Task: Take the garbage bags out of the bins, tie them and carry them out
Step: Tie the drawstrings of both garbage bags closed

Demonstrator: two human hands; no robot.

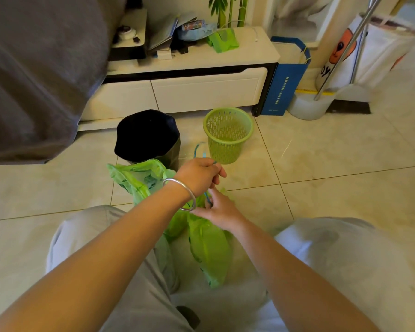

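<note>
Person crouches over tiled floor [321,164], knees either side of a green garbage bag [206,245] lying on the floor between them. Left hand [199,176], silver bangle [182,195] on wrist, has fingers curled, pinching the bag's blue drawstring [198,149]; a loop of the string stands up above the hand. Right hand [219,208] sits just below it, fingers pinching the same string at the bag's gathered mouth. Beyond the hands: dark bin with black liner [146,137] and, beside it, a green mesh bin [227,137]. White TV cabinet [189,92] behind.
</note>
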